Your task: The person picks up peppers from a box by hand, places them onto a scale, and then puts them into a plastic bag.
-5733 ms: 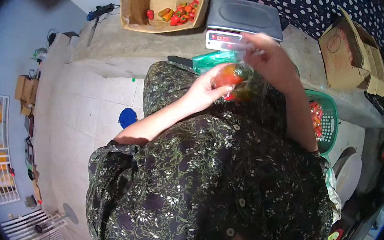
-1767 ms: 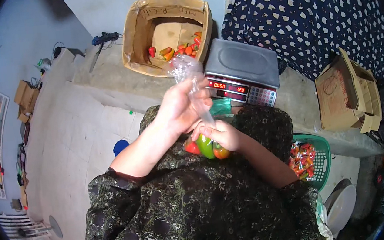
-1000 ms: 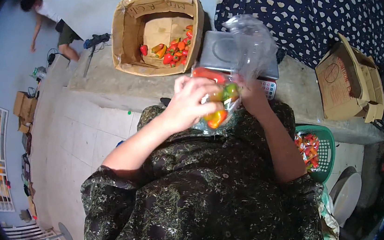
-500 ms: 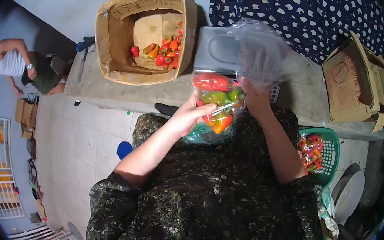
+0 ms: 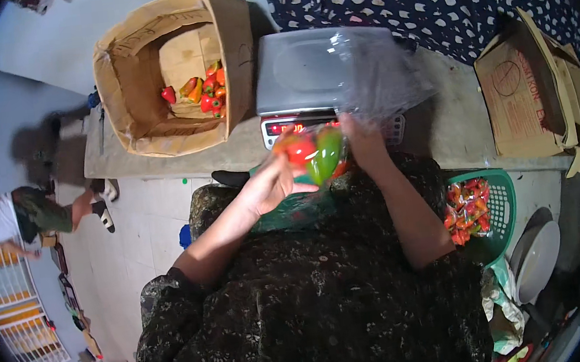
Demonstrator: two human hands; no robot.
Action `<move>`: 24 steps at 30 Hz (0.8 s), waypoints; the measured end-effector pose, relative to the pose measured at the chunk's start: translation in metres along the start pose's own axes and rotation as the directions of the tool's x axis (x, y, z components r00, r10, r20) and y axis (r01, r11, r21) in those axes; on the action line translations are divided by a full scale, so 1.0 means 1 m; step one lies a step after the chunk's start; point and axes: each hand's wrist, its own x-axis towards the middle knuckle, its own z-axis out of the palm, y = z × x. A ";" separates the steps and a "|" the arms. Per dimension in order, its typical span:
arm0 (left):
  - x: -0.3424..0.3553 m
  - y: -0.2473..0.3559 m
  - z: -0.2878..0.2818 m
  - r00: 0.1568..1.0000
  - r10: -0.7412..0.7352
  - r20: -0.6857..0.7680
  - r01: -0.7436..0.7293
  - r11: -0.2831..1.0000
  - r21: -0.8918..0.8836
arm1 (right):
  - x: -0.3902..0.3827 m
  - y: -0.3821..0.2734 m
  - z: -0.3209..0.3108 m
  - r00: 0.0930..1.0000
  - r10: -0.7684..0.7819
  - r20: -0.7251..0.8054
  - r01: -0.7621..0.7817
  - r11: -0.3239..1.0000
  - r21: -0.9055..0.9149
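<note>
Now the clear bag (image 5: 376,73) of peppers (image 5: 324,156) has turned at the near side of the scale (image 5: 299,70), green facing right, perhaps tightening its neck; the right hand (image 5: 365,143) pinches that neck, while the left hand (image 5: 269,184) touches the left side, its grip too blurred to tell.

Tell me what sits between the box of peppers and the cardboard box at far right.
In the head view, a grey scale sits there on the ledge, partly behind a clear bag.

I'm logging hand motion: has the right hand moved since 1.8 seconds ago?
Yes: judged against the scale, the right hand moved forward, now overlapping the scale's front panel in view.
</note>
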 end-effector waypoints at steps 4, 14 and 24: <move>0.009 0.000 0.002 0.964 0.099 0.245 -0.196 0.889 0.413 | 0.009 -0.014 0.007 0.961 0.274 0.035 -0.276 0.959 0.059; 0.003 0.002 0.013 0.858 0.471 0.203 -0.374 0.303 0.877 | 0.016 0.000 -0.008 0.882 -0.079 0.464 -0.287 0.690 0.664; 0.008 0.022 0.016 0.994 0.086 -0.070 -0.099 0.973 -0.207 | -0.002 -0.048 0.014 0.633 -0.107 0.767 -0.478 0.725 0.496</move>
